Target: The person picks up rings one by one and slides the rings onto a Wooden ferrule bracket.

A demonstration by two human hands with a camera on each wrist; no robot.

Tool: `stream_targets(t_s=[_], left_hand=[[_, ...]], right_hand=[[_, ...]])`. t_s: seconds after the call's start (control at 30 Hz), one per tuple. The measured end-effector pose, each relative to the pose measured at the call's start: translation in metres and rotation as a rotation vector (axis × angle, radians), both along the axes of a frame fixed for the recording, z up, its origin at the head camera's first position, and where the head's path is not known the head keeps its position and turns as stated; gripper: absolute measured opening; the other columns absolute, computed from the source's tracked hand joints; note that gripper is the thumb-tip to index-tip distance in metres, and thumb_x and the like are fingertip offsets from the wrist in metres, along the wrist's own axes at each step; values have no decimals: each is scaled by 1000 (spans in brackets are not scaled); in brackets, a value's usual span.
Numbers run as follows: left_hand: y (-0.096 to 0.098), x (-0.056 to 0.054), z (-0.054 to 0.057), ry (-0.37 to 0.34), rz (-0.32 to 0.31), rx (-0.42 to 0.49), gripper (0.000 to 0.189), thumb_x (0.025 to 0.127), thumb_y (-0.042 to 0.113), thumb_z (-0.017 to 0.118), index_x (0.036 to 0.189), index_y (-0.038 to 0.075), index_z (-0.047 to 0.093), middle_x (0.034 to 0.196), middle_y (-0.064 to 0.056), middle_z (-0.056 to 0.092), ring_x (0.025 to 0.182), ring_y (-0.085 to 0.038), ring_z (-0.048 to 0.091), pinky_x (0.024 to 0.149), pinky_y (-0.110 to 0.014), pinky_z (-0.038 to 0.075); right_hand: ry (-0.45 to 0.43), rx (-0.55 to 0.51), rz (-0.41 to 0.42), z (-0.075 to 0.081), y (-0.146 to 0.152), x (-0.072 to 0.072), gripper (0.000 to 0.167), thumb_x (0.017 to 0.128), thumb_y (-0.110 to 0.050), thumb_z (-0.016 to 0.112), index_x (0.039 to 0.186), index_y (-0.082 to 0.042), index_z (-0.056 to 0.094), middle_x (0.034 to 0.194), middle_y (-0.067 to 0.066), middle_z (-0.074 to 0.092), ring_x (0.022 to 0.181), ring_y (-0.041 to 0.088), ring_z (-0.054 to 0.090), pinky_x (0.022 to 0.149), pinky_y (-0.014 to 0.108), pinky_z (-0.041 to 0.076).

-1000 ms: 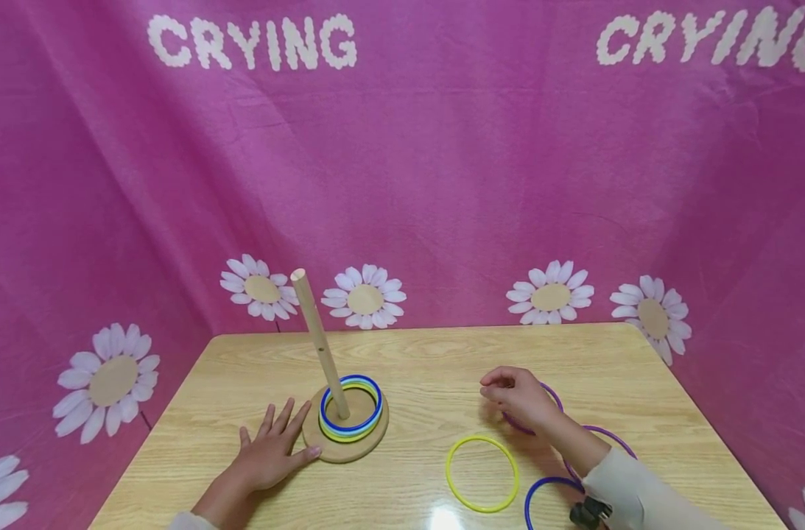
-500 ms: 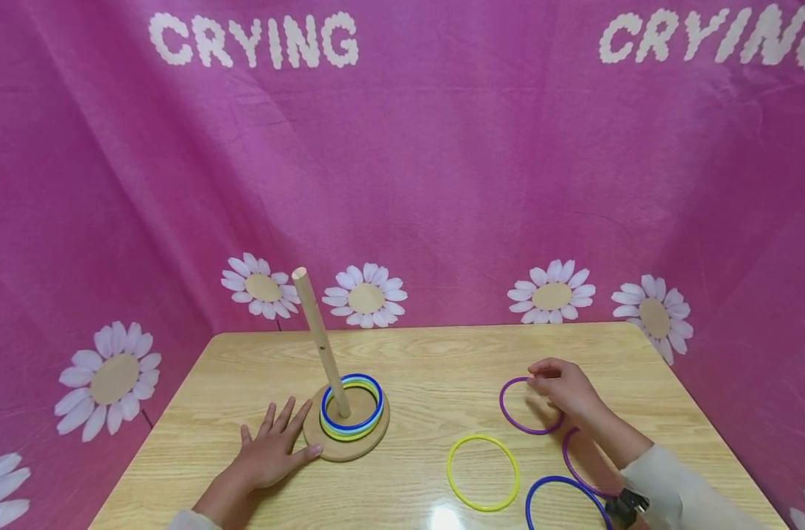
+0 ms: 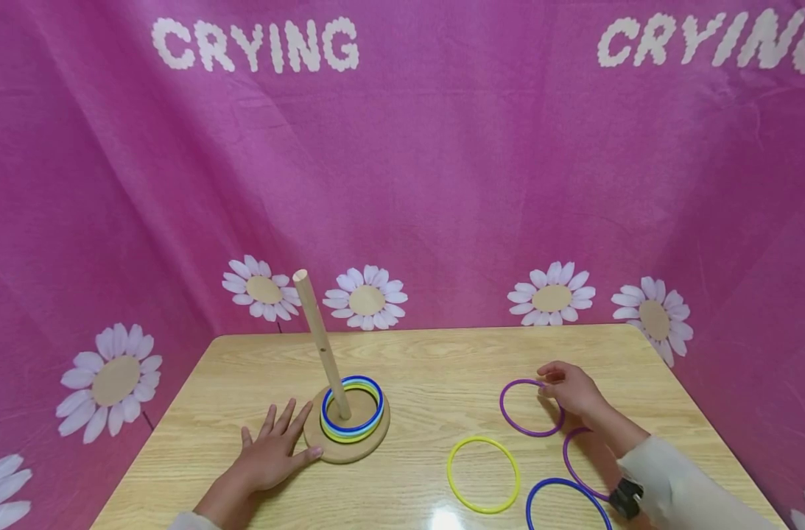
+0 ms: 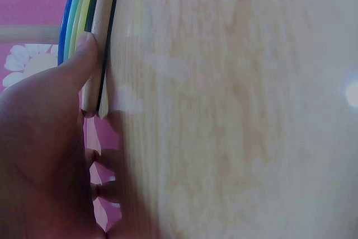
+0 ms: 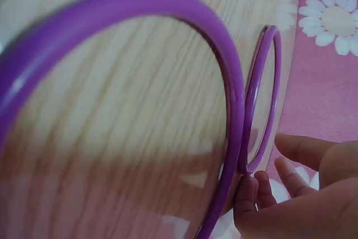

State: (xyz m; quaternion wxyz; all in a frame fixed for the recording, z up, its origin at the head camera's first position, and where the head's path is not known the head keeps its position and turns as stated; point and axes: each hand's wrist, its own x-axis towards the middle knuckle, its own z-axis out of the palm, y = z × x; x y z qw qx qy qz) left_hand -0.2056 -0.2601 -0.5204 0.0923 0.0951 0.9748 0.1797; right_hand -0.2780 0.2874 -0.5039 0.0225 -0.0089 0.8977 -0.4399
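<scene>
A wooden post point(image 3: 321, 342) rises from a round wooden base point(image 3: 342, 455) on the left side. Blue, pale turquoise and yellow rings point(image 3: 350, 430) lie stacked around its foot. My left hand point(image 3: 267, 456) is spread beside the base, its thumb point(image 4: 84, 54) resting on the base's rim. On the right, my right hand point(image 3: 574, 390) hovers at the right edge of a purple ring point(image 3: 533, 434) lying on the table. In the right wrist view, thumb and fingers are parted near that ring point(image 5: 274, 93), with fingertips close to its edge; contact cannot be made out.
Nearer on the wooden table point(image 3: 415, 361) lie a yellow ring point(image 3: 484, 510), a blue ring point(image 3: 554, 481) and a second purple ring point(image 3: 566, 456), partly under the right forearm. A pink cloth point(image 3: 429, 184) with daisies hangs behind the table and at both sides.
My right hand has moved rightward from left of the far purple ring to its right edge, then slightly lower. The left hand and the stacked rings have stayed put.
</scene>
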Motion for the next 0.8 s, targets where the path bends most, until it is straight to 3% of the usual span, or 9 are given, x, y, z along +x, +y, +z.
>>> stream_targets(t_s=[0.3, 0.57, 0.8], left_hand=[[-1, -2, -4, -4, 7, -11, 90, 95, 74, 51, 167, 27, 22, 172, -17, 11, 155, -53, -1, 101, -89, -7], [-1, -2, -5, 24, 4, 3, 90, 95, 74, 52, 166, 28, 23, 172, -19, 13, 155, -53, 2, 101, -89, -9], [-1, -2, -5, 14, 7, -1, 91, 94, 77, 48, 166, 29, 21, 172, -18, 12, 155, -52, 0, 101, -89, -8]], right_hand=[[54, 119, 20, -7, 2, -2, 26, 87, 4, 73, 112, 3, 68, 110, 24, 69, 104, 39, 64, 81, 40, 53], [103, 211, 27, -12, 3, -4, 23, 86, 7, 68, 106, -1, 72, 107, 22, 70, 105, 43, 64, 93, 57, 50], [124, 274, 42, -13, 4, -5, 19, 87, 4, 68, 104, -4, 73, 100, 18, 71, 98, 39, 65, 86, 54, 50]])
